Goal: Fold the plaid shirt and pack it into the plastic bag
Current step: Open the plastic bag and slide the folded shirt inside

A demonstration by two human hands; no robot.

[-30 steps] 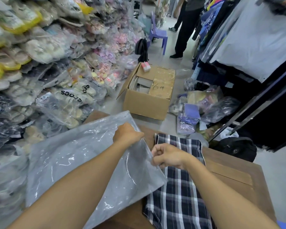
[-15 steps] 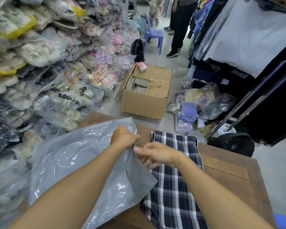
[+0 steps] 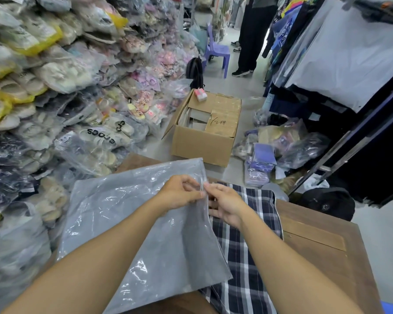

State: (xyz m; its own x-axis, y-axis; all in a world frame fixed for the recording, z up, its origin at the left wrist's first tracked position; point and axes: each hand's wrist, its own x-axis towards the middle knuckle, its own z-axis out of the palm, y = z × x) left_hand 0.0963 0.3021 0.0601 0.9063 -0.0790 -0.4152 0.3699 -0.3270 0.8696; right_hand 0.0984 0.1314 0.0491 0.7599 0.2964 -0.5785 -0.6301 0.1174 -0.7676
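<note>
A folded navy-and-white plaid shirt (image 3: 247, 257) lies lengthwise on the wooden table (image 3: 322, 252), its left edge under the bag. A large grey translucent plastic bag (image 3: 123, 223) lies flat to the left of the shirt. My left hand (image 3: 182, 191) pinches the bag's right-hand edge near its far corner. My right hand (image 3: 225, 203) is right beside it, fingers curled on the same edge, over the shirt. Both forearms reach in from the bottom of the view.
Piles of bagged slippers (image 3: 55, 98) rise on the left. A cardboard box (image 3: 202, 137) stands on the floor beyond the table, with bagged goods (image 3: 279, 150) to its right. Hanging clothes (image 3: 338, 53) line the right. A person (image 3: 254, 37) stands by a purple stool (image 3: 216, 51).
My two hands have come together at the bag's right edge. The right hand moved up from the shirt to meet the left, and the bag's corner shifted right over the shirt.
</note>
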